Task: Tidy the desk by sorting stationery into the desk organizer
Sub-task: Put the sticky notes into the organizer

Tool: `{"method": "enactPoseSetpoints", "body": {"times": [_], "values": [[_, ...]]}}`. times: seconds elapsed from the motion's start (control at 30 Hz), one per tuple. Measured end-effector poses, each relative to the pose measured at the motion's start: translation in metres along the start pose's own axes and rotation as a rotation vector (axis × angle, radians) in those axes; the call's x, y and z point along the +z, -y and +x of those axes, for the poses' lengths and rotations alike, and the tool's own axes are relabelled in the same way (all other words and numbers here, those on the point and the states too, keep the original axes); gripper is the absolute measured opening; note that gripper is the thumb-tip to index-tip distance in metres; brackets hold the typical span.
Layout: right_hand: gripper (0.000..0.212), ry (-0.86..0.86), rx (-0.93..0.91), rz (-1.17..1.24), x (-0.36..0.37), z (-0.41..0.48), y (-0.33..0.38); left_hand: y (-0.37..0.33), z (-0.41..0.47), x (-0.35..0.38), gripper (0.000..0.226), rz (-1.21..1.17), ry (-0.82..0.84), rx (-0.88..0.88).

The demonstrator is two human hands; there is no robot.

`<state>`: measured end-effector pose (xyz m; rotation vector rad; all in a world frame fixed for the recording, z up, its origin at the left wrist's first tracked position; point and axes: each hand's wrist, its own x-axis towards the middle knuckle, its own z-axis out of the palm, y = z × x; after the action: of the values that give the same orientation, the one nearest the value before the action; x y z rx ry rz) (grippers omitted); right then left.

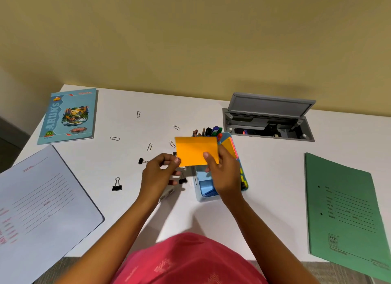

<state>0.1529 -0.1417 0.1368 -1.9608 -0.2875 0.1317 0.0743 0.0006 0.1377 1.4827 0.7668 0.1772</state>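
Observation:
An orange sticky-note pad (193,149) is held up above the desk, just left of the light blue desk organizer (200,195). My right hand (224,173) pinches the pad's lower right part, thumb on its face. My left hand (160,171) pinches the pad's lower left corner with its fingertips. The organizer holds pens and pencils (208,131) at its far end, more orange and pink notes (231,147) on its right side, and blue paper in front. Several paper clips (149,146) and black binder clips (116,185) lie scattered on the white desk.
A blue notebook (68,116) lies far left, a pale file folder (42,205) near left, a green folder (347,213) at right. An open grey cable hatch (268,118) sits behind the organizer. A small white item (167,193) lies under my left wrist.

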Motion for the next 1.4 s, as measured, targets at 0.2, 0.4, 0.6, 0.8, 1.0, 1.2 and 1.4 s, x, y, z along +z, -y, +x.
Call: {"method": "enactPoseSetpoints", "body": {"times": [0.2,0.4,0.6,0.8,1.0,1.2,1.4], "values": [[0.024,-0.409,-0.074,-0.325,-0.041,0.03,-0.014,0.045,0.005,-0.023,0.003,0.366,-0.085,-0.032],[0.027,-0.32,0.057,-0.59,-0.056,0.046,-0.034,0.092,0.002,-0.04,0.004,0.711,-0.105,-0.138],[0.026,-0.107,0.07,-0.703,-0.038,0.056,-0.045,0.111,0.004,-0.041,0.025,0.885,0.001,-0.144],[0.033,-0.058,0.144,-0.649,-0.029,0.064,-0.051,0.115,0.005,-0.038,0.012,1.087,-0.002,-0.021],[0.026,-0.18,0.065,-0.537,-0.035,0.051,-0.037,0.091,0.001,-0.038,0.013,0.999,-0.025,0.069],[0.021,-0.032,0.058,-0.155,-0.024,0.008,0.005,0.036,-0.007,-0.014,0.014,0.687,0.002,0.259],[0.024,0.174,0.13,0.114,-0.01,-0.012,0.026,-0.006,-0.013,0.023,0.015,0.636,0.073,0.414]]}}
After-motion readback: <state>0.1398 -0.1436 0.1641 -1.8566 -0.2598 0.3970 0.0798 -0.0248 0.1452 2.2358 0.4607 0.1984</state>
